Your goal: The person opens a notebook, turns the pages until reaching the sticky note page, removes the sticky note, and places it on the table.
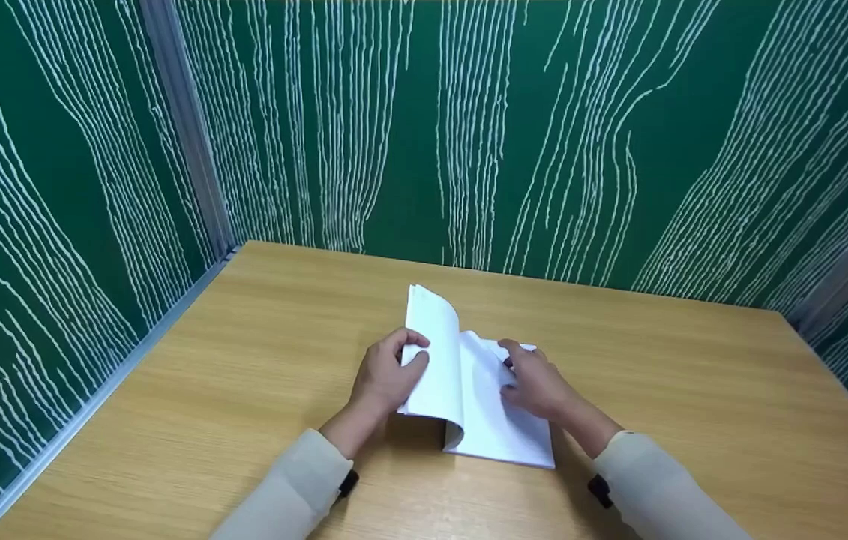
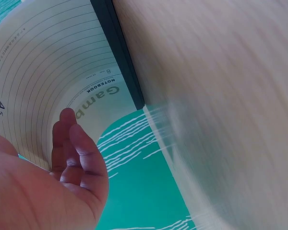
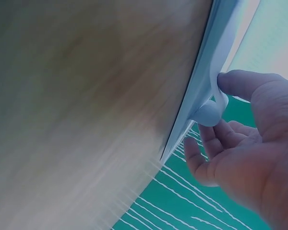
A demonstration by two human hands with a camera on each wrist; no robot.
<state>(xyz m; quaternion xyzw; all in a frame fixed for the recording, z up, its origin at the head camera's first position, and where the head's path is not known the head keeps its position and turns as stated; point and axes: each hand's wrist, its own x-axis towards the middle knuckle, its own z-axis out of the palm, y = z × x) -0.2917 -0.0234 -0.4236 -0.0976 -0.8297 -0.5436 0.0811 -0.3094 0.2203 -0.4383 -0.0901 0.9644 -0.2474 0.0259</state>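
A notebook with white pages lies spread on the table, its left part raised and curved. My left hand grips that raised part by its outer edge, thumb on the page side and fingers behind. In the left wrist view the cover shows printed lines and the word "NOTEBOOK", beside a black spine. On the other side, my right hand pinches the edge of a page between thumb and fingers. The right wrist view shows this page bent into a curl at the fingertips.
The wooden table extends around the notebook on all sides. Green panels with wavy white lines stand along its back and sides, with a grey metal post at the back left corner. Both sleeves have a small dark device at the wrist.
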